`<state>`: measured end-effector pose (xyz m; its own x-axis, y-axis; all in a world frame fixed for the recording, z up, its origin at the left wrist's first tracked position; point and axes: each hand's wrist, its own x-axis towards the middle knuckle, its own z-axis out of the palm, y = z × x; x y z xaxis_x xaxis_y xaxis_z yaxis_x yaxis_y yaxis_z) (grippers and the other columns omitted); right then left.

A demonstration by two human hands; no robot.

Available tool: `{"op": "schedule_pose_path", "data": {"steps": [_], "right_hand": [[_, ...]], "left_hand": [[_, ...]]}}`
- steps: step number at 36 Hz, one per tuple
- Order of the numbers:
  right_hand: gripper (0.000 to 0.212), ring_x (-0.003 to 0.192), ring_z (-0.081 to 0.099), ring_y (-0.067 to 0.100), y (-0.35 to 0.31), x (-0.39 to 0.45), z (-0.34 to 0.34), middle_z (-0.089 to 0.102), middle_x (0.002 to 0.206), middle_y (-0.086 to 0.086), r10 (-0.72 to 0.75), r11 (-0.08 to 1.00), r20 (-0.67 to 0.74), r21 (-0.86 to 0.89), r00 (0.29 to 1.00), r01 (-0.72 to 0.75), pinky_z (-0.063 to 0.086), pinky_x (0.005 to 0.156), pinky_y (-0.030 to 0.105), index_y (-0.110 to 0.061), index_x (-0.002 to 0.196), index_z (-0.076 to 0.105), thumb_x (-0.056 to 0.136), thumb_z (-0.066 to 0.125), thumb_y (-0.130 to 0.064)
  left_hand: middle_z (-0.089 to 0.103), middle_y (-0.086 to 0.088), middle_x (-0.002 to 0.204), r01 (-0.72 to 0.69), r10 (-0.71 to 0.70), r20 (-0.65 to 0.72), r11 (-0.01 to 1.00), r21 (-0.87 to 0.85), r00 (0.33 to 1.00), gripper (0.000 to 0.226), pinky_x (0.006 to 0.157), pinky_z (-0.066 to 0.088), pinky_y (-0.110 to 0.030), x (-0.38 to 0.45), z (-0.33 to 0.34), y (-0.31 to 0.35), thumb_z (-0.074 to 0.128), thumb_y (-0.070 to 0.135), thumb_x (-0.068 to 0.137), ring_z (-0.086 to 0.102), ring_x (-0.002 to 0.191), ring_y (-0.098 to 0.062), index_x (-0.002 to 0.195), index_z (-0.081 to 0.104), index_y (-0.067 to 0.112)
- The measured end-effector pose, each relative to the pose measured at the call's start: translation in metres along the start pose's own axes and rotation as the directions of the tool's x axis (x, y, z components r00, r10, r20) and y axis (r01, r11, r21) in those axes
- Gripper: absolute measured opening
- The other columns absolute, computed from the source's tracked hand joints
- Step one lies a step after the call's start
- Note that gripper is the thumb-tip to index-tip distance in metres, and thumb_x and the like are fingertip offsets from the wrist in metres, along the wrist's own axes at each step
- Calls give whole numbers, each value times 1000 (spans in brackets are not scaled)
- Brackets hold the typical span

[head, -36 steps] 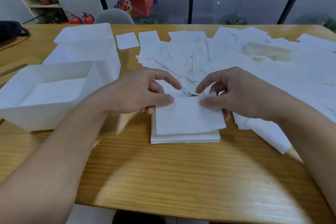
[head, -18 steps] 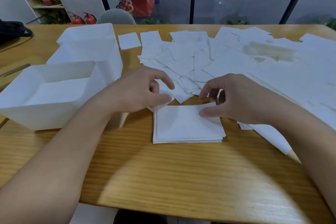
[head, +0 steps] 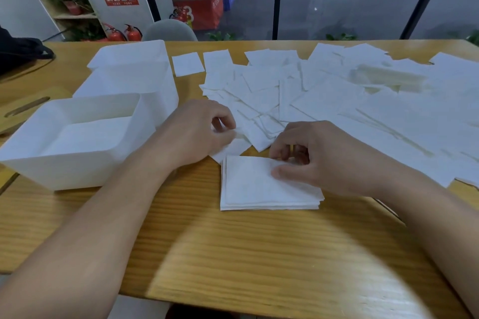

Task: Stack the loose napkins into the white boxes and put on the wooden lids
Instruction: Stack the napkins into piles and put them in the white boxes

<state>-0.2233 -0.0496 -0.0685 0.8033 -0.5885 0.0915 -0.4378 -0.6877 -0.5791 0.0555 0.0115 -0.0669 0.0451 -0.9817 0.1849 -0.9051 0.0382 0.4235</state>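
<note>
From my remote seat: loose white paper napkins point(head: 337, 101) sprawl across the far right of the wooden table point(head: 233, 254), the open white plastic box point(head: 77, 137) at left. A nudge could skew the squared napkin stack point(head: 259, 186). Right hand point(head: 318, 158) pins it, fingers curled; left hand point(head: 202, 132) pinches one napkin point(head: 233, 147).

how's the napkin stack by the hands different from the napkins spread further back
The napkin stack is squared up, edges aligned, several layers deep; the loose napkins lie scattered, overlapping at odd angles. The stack sits alone near the table's front edge under the right hand, whose thumb rests on its top sheet; the loose napkins cover much of the table's far side, and the left hand pinches one at their near edge. Both are white square sheets.
</note>
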Motion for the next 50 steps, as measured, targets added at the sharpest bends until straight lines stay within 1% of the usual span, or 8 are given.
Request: {"op": "schedule_pose_path", "data": {"steps": [14, 20, 25, 29, 32, 40, 46, 50], "right_hand": [[40, 76, 63, 9, 4, 2, 2, 70, 102, -19, 62, 997, -84, 42, 994, -59, 52, 69, 23, -43, 132, 66, 95, 80, -40], [66, 101, 69, 7, -1, 3, 5, 70, 125, -23, 29, 991, -123, 130, 992, -12, 53, 82, 18, -49, 158, 44, 100, 75, -39], [29, 98, 71, 10, -4, 5, 3, 76, 110, -16, 36, 980, -134, 196, 990, -9, 53, 79, 20, -41, 132, 70, 103, 72, -36], [9, 80, 69, 7, 0, 6, 0, 76, 90, -13, 100, 969, -271, 247, 957, -31, 54, 74, 25, -34, 105, 79, 100, 75, -41], [14, 70, 67, 19, 4, 7, -2, 71, 78, -2, 129, 962, -365, 271, 922, -27, 58, 64, 38, -28, 88, 77, 97, 80, -39], [23, 97, 71, 25, -2, -1, -9, 71, 109, -5, -73, 960, -315, 236, 946, 152, 61, 78, 52, -25, 111, 69, 99, 73, -5], [6, 62, 60, 11, -7, -4, -26, 68, 79, -10, -21, 950, -351, 285, 936, 128, 46, 55, 27, -19, 99, 75, 100, 75, -13], [4, 76, 66, 40, -4, -3, -32, 77, 97, -1, 120, 951, -264, 309, 957, -34, 57, 68, 54, -24, 103, 78, 99, 78, -26]], "left_hand": [[77, 24, 93, 25, -35, -37, 973, -231, 999, 6, 78, 45, -18, 4, -1, 4, 81, 38, 97, 68, 97, 3, 94, 85, 35], [81, 13, 96, -65, 46, -54, 892, -448, 998, 7, 85, 52, -27, -1, 3, 21, 81, 31, 98, 74, 100, -13, 95, 87, 29], [82, 12, 100, -60, 97, 47, 864, -500, 994, 12, 89, 59, -38, -4, 7, 31, 76, 34, 103, 76, 101, -12, 101, 87, 29], [81, 10, 97, -63, 46, -47, 880, -472, 998, 11, 88, 63, -47, -2, 6, 26, 75, 30, 104, 75, 98, -14, 101, 85, 27], [77, 19, 115, -111, 56, -148, 913, -393, 987, 16, 93, 61, -39, -2, 7, 23, 78, 27, 102, 70, 112, -6, 117, 80, 32], [43, 28, 161, -77, 73, -25, 920, -385, 997, 74, 119, 43, -30, -3, 11, 24, 74, 60, 97, 40, 148, 5, 162, 39, 50], [78, -11, 100, -45, 60, 2, 775, -631, 998, 49, 83, 60, -67, -4, 1, 25, 78, 33, 102, 74, 91, -39, 146, 59, 40], [71, -29, 90, 31, 73, 135, 765, -643, 988, 41, 66, 53, -57, -8, -13, 25, 82, 21, 99, 64, 76, -47, 135, 69, 37]]}}
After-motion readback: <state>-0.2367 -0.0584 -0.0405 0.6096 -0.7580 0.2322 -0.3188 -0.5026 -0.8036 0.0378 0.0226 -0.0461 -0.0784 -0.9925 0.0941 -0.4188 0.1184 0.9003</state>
